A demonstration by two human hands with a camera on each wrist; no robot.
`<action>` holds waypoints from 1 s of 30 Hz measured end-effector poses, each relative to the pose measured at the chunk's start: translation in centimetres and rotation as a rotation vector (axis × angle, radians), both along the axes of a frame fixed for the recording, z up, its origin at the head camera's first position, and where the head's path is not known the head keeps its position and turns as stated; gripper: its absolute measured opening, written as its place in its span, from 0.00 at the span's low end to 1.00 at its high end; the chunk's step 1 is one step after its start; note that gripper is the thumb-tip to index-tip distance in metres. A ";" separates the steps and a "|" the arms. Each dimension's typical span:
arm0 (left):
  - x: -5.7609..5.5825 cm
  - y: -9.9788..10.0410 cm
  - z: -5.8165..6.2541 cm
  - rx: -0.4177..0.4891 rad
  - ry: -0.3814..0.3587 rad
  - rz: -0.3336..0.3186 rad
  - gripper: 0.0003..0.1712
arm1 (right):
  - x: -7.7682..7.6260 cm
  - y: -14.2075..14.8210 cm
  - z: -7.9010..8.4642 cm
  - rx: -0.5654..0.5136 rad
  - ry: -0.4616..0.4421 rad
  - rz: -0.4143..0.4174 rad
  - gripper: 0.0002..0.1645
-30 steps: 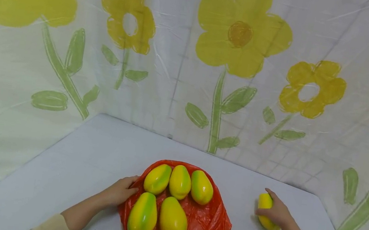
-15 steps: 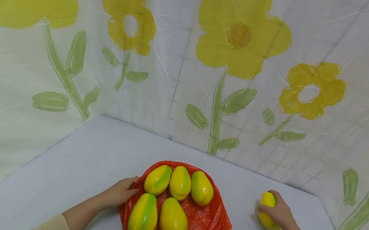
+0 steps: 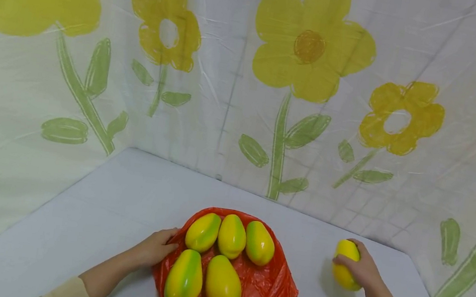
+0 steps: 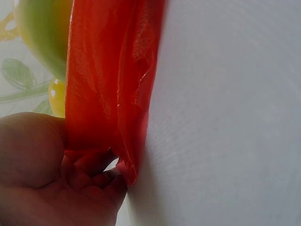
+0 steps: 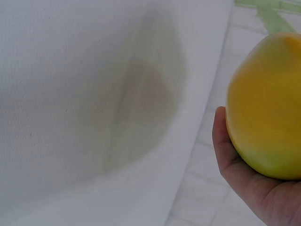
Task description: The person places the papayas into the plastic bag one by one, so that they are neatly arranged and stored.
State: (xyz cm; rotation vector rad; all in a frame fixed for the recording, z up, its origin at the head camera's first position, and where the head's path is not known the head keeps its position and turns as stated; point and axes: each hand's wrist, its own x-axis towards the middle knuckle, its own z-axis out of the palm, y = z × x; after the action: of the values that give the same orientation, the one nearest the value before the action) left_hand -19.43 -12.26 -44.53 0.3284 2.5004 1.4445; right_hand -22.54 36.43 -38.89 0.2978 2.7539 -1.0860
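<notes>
My right hand [image 3: 363,270] grips a yellow-green papaya [image 3: 345,270], held just above the table at the right; its shadow falls on the tabletop below. In the right wrist view the fingers curl round the underside of the papaya [image 5: 268,108]. My left hand [image 3: 156,247] pinches the left edge of a red plastic bag [image 3: 264,292]. Up close in the left wrist view, thumb and fingers lie on either side of the bag's edge [image 4: 103,94]. Several papayas [image 3: 223,285] sit in the bag in two rows, three of them at the back.
A white table [image 3: 161,183] carries everything. Behind and to the left hangs a white curtain [image 3: 211,115] printed with yellow flowers. The bag's right part is bare red plastic, and the table's right edge lies beyond my right hand.
My right hand has lifted the papaya off the table, its shadow now separate from it. The left hand, the bag and the papayas in it have stayed in place.
</notes>
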 end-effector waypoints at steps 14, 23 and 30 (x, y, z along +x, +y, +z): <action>0.0 0.0 0.0 0.008 -0.004 0.000 0.22 | 1.0 -2.4 1.5 -0.124 0.020 0.015 0.46; 0.0 -0.1 0.1 0.006 0.009 -0.014 0.23 | 1.9 -4.7 2.1 -0.218 0.032 0.036 0.45; 0.0 -0.1 0.0 0.002 0.007 -0.008 0.23 | 2.8 -6.8 2.6 -0.279 0.035 0.063 0.44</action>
State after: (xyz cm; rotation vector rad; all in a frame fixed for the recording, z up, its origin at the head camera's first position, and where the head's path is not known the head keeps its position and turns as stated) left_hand -19.48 -12.37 -44.52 0.3441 2.4999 1.4453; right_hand -19.77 29.59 -36.30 0.1542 2.5756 -1.4486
